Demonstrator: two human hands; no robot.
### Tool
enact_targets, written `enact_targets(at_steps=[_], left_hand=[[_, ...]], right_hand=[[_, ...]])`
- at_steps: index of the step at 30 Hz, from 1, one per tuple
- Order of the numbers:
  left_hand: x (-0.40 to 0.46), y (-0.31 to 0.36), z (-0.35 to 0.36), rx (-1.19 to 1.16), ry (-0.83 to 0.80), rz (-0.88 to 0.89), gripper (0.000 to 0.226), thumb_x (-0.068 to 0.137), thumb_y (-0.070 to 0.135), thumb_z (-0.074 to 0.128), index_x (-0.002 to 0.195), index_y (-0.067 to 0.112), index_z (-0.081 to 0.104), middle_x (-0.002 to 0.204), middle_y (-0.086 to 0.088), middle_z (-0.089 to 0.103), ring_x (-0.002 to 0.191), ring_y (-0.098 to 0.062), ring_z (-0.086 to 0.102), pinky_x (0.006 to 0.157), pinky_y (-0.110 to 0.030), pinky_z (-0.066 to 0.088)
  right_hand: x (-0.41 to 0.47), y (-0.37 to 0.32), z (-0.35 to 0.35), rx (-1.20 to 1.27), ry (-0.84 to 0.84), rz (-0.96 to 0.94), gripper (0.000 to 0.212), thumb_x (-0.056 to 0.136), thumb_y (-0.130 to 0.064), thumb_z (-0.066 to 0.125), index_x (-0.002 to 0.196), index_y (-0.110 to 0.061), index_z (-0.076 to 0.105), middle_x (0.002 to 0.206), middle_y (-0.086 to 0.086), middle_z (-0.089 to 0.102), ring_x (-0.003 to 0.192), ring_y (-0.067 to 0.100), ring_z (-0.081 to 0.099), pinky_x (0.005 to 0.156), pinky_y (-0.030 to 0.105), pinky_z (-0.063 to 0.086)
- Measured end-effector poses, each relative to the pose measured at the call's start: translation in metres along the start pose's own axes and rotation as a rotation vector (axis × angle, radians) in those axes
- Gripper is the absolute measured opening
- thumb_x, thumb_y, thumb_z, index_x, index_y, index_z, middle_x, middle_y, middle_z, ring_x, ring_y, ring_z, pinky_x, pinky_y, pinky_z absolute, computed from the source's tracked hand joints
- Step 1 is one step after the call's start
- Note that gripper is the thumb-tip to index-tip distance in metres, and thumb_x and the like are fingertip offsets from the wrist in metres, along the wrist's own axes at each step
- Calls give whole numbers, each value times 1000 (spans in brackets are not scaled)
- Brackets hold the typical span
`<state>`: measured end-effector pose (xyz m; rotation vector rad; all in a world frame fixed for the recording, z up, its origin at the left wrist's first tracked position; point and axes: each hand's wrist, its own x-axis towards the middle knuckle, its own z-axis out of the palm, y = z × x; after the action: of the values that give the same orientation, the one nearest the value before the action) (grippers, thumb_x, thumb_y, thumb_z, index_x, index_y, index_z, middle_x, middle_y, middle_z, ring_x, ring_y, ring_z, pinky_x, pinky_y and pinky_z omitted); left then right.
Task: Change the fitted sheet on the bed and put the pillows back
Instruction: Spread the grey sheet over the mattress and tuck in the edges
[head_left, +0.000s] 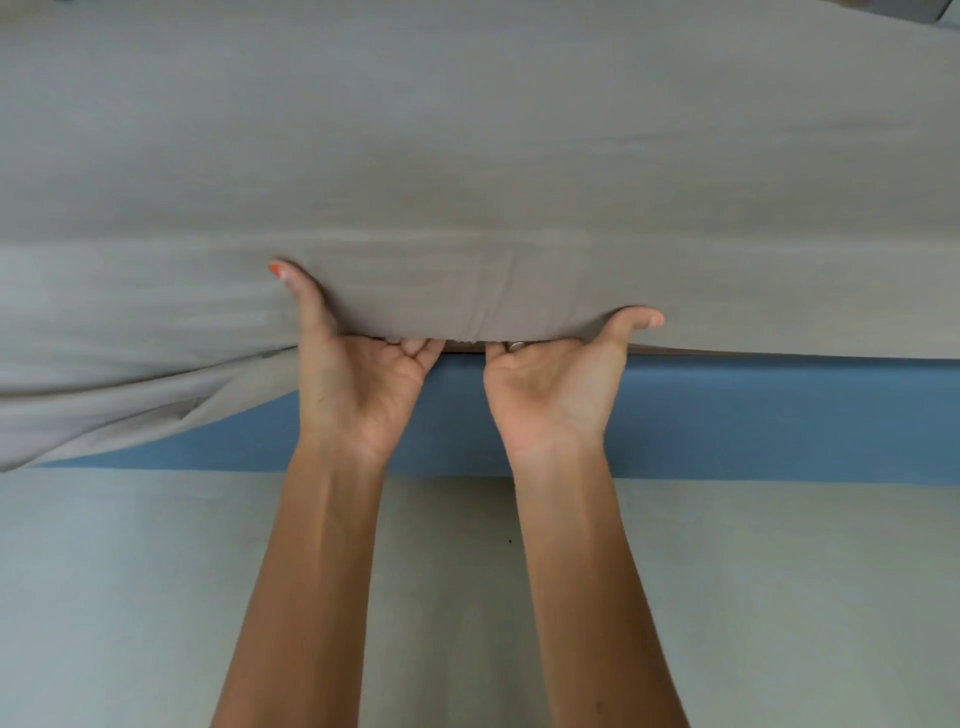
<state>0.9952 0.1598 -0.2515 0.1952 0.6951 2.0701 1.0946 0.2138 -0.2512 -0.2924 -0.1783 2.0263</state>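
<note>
1. The grey sheet (467, 156) covers the mattress top, its hem hanging over the blue bed base (727, 415).
2. Left hand (363, 384) and right hand (550, 389), palms up, clutch that hem, fingers hooked underneath it.
3. Left of the hands the sheet sags loose; tucking unevenly could pull it free.
</note>
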Motion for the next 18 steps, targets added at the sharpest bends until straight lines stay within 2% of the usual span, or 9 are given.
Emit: enact_targets(at_steps=[3,5,8,10,13,15,18], left_hand=[[3,5,-1,251,66,-19,83,84,77,30,136,14,48,119,-11,68,108,-24,66,99,-42,50],[6,7,-6,343,131,-27,84,83,78,29,136,15,48,112,-10,71,102,-21,69,97,-39,51],[5,12,-5,405,165,-60,88,81,79,29,138,15,45,110,-10,70,96,-20,71,87,-34,57],[8,15,-6,460,187,-83,90,79,81,30,139,14,43,108,-13,70,92,-23,72,79,-31,59],[9,19,-6,537,226,-127,88,77,82,31,128,12,46,95,-17,71,81,-30,73,65,-25,60],[9,18,-7,539,262,-112,84,78,81,33,125,11,46,97,-16,68,79,-30,73,65,-25,60],[5,12,-1,459,311,-75,83,79,78,37,128,12,51,108,-16,66,83,-27,73,68,-29,60]], right_hand=[[-1,-5,1,-172,84,-25,71,87,-74,25,124,-23,56,128,3,62,121,21,57,109,40,39],[-3,-10,-4,-345,177,-30,62,89,-71,22,115,-26,55,125,6,61,120,22,57,107,39,42],[-8,-19,-4,-568,246,-59,51,92,-66,22,84,-27,53,105,3,66,104,21,64,95,34,52],[-10,-21,-7,-616,262,-79,46,93,-64,25,80,-29,52,92,0,65,88,15,67,89,31,55],[-11,-25,-15,-584,282,-109,44,93,-59,37,86,-21,58,87,5,67,79,13,71,86,31,57],[-12,-26,-19,-487,286,-118,46,92,-54,45,92,-11,61,89,10,67,77,12,72,87,33,56],[-17,-24,-19,-262,228,-74,44,93,-46,51,105,-5,64,108,11,67,99,14,68,99,36,49]])
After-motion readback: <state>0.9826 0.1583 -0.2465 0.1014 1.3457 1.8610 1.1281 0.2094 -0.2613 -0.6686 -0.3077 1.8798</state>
